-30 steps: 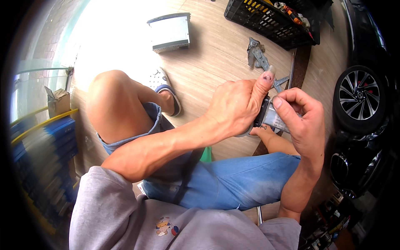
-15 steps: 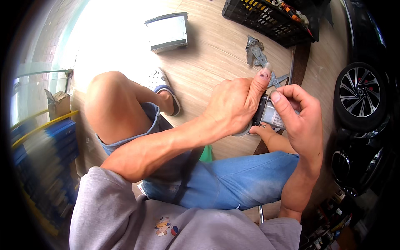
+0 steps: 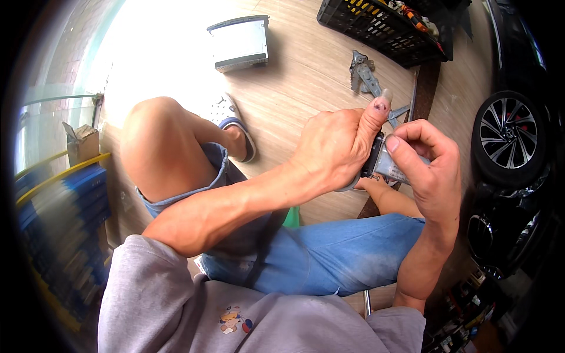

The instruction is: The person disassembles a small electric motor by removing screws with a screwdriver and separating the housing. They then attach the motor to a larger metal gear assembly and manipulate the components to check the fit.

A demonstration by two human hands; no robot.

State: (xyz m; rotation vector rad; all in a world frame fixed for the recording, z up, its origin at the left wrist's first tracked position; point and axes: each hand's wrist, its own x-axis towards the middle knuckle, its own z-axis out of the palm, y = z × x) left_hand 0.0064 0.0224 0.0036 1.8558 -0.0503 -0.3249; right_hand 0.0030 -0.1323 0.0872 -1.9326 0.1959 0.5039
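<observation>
Both hands meet over my lap around a small grey-and-black metal part [image 3: 384,165]. My left hand [image 3: 335,147] wraps its left end, thumb raised along its top edge. My right hand [image 3: 428,170] grips the right end, forefinger bent over the part's upper face. Most of the part is hidden between the fingers. I sit with knees in blue denim shorts; my left knee [image 3: 159,141] is drawn up.
On the wooden floor lie a grey metal linkage piece [image 3: 366,75], a white box-shaped unit [image 3: 240,42] and a black crate of tools [image 3: 388,23]. A dark car with an alloy wheel [image 3: 511,138] stands at the right. Blue stacked items fill a yellow-railed rack [image 3: 59,217] at the left.
Hands stay clamped on the part; they shifted only slightly, with the right forefinger moving a little over its top.
</observation>
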